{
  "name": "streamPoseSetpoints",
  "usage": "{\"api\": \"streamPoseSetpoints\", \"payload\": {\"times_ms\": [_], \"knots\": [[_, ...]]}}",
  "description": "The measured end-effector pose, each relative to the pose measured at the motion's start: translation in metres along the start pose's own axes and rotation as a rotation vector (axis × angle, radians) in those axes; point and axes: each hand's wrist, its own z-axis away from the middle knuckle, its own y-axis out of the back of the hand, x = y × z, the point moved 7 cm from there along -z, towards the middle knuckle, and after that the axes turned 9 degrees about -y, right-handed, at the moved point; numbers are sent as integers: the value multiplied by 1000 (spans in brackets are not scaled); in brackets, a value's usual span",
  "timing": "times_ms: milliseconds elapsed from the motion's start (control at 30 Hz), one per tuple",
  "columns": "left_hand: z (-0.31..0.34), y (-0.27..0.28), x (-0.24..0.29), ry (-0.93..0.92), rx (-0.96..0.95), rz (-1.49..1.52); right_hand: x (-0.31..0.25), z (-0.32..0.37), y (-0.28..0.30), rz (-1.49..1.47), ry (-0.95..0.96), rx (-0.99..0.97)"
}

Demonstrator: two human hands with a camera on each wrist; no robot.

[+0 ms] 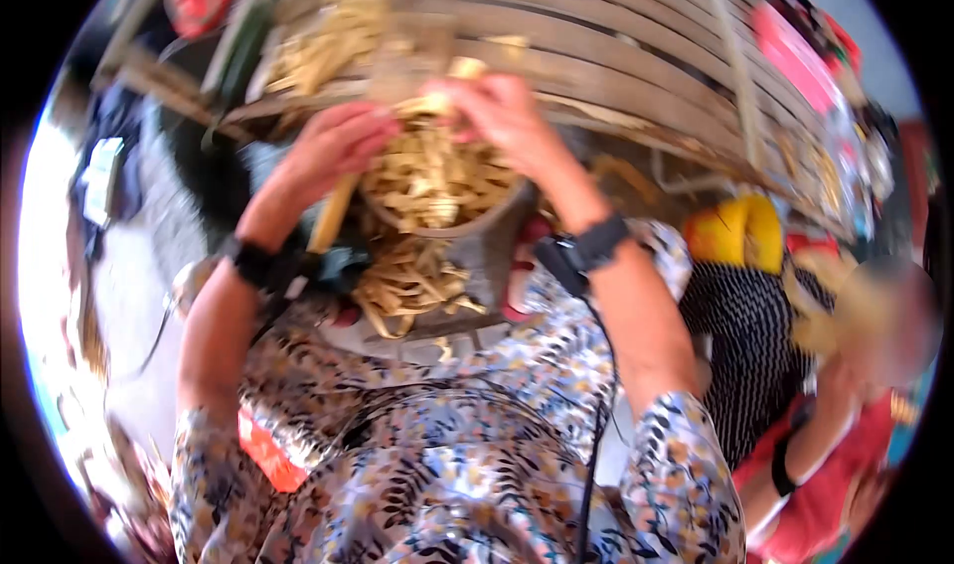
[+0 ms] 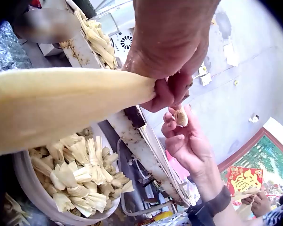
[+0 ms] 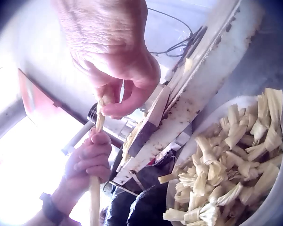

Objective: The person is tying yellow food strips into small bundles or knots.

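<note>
A long pale-yellow strip [image 2: 61,101] runs from the curled fingers of the left hand [image 2: 170,52], which also shows in the head view [image 1: 343,145]. In the right wrist view, the right hand [image 3: 115,52] pinches a twisted pale piece [image 3: 102,106] between thumb and fingers. Just below it, the left hand [image 3: 90,160] grips the same piece, its tail [image 3: 94,200] hanging down. Both hands are raised over a round bucket [image 1: 452,231] filled with knotted pale pieces [image 3: 217,172]. The head view is blurred around the fingertips.
A slatted wooden bench [image 1: 636,62] stretches behind the bucket, with a pile of strips [image 1: 333,42] on its left part. More strips [image 1: 412,281] lie below the bucket. At the right are a yellow container [image 1: 740,234] and another person in red [image 1: 820,470].
</note>
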Motion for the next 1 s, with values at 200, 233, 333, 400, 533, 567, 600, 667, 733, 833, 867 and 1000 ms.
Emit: {"api": "streamPoseSetpoints", "payload": {"times_ms": [200, 233, 333, 400, 533, 567, 600, 667, 733, 833, 867, 1000], "knots": [[3, -13, 8, 24, -70, -27, -20, 5, 14, 143, 258, 255], [3, -13, 7, 17, -87, -9, -21, 5, 16, 143, 264, 274], [4, -13, 6, 5, -125, 18, -23, 8, 18, 120, 237, 311], [6, -12, 6, 5, -145, 10, -24, 9, 19, 120, 232, 316], [3, -2, 5, -70, -89, -144, -19, 6, 13, 39, 141, 205], [3, 0, 5, -72, -70, -187, -16, 5, 10, 4, 89, 126], [4, 1, 7, -74, -52, -231, -13, 4, 5, -42, 51, 75], [4, -2, 9, -81, -38, -277, -8, 4, -8, -133, -26, -25], [4, -6, 12, -92, -45, -284, -7, 3, -15, -145, -11, -46], [-2, -3, 9, -65, -42, -169, -8, -3, -14, -284, 51, -82], [-4, -4, 9, -60, -76, -124, -8, -3, -12, -316, 32, -70], [-10, -7, 25, -47, -131, -62, -16, -9, -6, -397, -3, -34]]}}
